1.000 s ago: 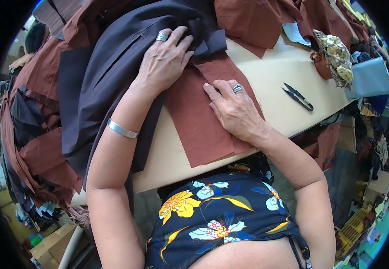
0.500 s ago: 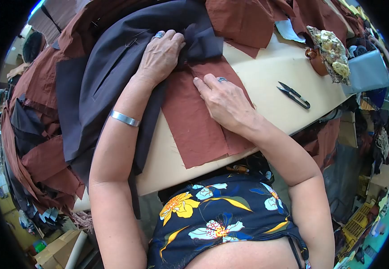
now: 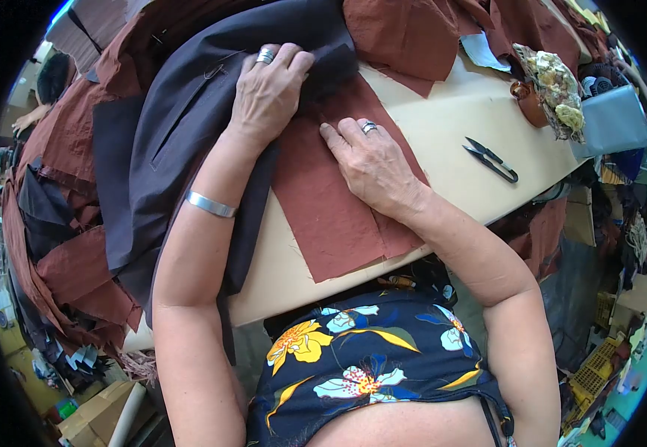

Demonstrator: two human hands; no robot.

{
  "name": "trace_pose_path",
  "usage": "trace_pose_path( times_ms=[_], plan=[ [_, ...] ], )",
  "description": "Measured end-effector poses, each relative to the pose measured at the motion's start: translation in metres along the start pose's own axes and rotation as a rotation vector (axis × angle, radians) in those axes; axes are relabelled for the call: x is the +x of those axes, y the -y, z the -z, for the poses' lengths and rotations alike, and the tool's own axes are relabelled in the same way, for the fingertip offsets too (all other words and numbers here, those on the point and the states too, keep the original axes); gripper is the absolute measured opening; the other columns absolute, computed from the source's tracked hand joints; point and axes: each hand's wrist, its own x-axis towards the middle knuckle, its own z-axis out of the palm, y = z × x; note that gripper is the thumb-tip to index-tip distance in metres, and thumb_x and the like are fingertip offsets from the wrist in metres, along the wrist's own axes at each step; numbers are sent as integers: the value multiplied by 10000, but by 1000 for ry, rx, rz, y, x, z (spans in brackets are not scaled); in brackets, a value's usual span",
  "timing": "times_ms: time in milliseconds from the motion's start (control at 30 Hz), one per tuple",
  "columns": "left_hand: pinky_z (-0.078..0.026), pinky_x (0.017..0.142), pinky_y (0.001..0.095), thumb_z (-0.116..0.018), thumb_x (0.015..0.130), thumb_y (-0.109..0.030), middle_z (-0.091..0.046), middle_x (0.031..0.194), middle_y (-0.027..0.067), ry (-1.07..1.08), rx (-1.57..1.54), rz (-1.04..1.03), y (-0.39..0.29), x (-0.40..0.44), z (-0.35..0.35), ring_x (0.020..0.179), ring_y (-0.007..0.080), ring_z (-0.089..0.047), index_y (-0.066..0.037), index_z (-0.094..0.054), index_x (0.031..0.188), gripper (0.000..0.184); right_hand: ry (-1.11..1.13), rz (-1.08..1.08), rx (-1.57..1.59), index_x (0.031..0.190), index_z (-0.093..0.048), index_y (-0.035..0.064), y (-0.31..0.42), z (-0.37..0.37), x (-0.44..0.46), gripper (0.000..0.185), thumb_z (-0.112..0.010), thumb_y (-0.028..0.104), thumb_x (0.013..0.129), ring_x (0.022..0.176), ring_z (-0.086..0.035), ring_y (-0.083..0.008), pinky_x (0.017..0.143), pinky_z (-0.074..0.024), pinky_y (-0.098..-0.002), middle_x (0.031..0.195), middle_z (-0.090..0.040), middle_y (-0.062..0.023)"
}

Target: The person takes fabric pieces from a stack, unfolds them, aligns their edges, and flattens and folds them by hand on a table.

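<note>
A dark garment piece (image 3: 171,141) with a slit-like seam lies bunched over the left and top of the table. My left hand (image 3: 271,93), wearing a ring and a bracelet, is closed on its fold, knuckles up and fingertips hidden. To the right, a reddish-brown cloth panel (image 3: 331,216) lies flat, its top end running beneath the dark fabric. My right hand (image 3: 376,164) rests on this panel with bent fingers, thumb and fingertips gripping the cloth near a small gap at its upper middle. Thread snips (image 3: 491,159) lie to the right of that hand.
Brown cloth pieces (image 3: 402,45) lie at the table's far side, and more hang at the left (image 3: 62,149). A clay pot (image 3: 530,104), a crusty lump (image 3: 551,86) and a grey-blue box (image 3: 613,119) stand at the right. Another person's hand (image 3: 33,118) shows at far left.
The dark fabric's right flap has drawn back leftward, baring more of the brown panel's top. My left fingers have curled more. Another person's hand has come into view at far left.
</note>
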Motion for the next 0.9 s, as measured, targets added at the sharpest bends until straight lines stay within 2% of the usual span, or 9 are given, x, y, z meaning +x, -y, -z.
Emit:
trace_pose_path(
  times_ms=[100,133,200,367,467,567,667,800,900],
  plan=[
    [-434,778,365,-580,751,-134,-558,930,42,-154,-9,-167,-25,-4,32,883,215,-563,-98,-554,936,190,25,-61,192,942,-601,-3,-5,2,1,216,-508,36,752,817,-557,-275,715,-467,-357,876,-529,-130],
    [-449,777,348,-571,726,-98,-558,929,46,-103,-127,-177,-36,-12,38,880,209,-563,-89,-552,909,184,42,-93,308,920,-605,4,-10,4,3,200,-514,27,744,820,-559,-290,723,-472,-365,879,-534,-140],
    [-482,790,358,-644,683,-38,-554,997,97,233,-378,-146,-49,-35,43,906,270,-571,-64,-556,918,252,95,-131,494,865,-607,20,-28,14,13,171,-542,-2,708,837,-557,-338,758,-482,-393,894,-547,-174],
    [-463,861,353,-566,786,-25,-554,1066,141,308,-287,7,-44,-50,40,983,294,-559,9,-567,1016,232,-132,-315,-165,852,-587,15,-55,-10,35,114,-534,62,764,844,-580,-323,736,-499,-399,926,-569,-137],
    [-439,897,357,-550,823,-36,-555,1121,135,309,-282,53,-43,-51,41,1023,290,-547,7,-573,1063,245,-69,-382,-220,860,-578,22,-51,-21,48,118,-519,101,795,867,-580,-316,717,-506,-412,954,-566,-124],
    [-434,906,358,-539,835,-39,-556,1144,133,311,-313,20,-40,-55,39,1041,289,-545,12,-580,1075,248,-57,-364,-101,941,-547,17,-46,-20,55,177,-521,105,789,852,-601,-349,722,-501,-449,917,-602,-163],
    [-435,907,360,-530,839,-40,-560,1149,134,301,-350,43,-40,-57,38,1048,289,-546,15,-586,1080,253,91,-632,203,1023,-449,8,-45,-2,65,258,-509,75,781,862,-579,-428,774,-457,-492,877,-608,-236],
    [-436,909,359,-522,842,-38,-560,1158,136,301,-341,66,-41,-58,37,1052,287,-550,14,-585,1099,269,-93,-462,243,1092,-417,6,-48,-14,56,362,-519,0,744,833,-581,-442,745,-457,-494,827,-613,-261],
    [-436,914,356,-520,844,-43,-556,1170,138,322,-301,73,-42,-60,36,1055,285,-550,12,-586,1101,272,-91,-468,247,1133,-404,15,-51,-8,53,433,-539,-25,724,838,-584,-433,753,-457,-493,844,-614,-260]
  ],
)
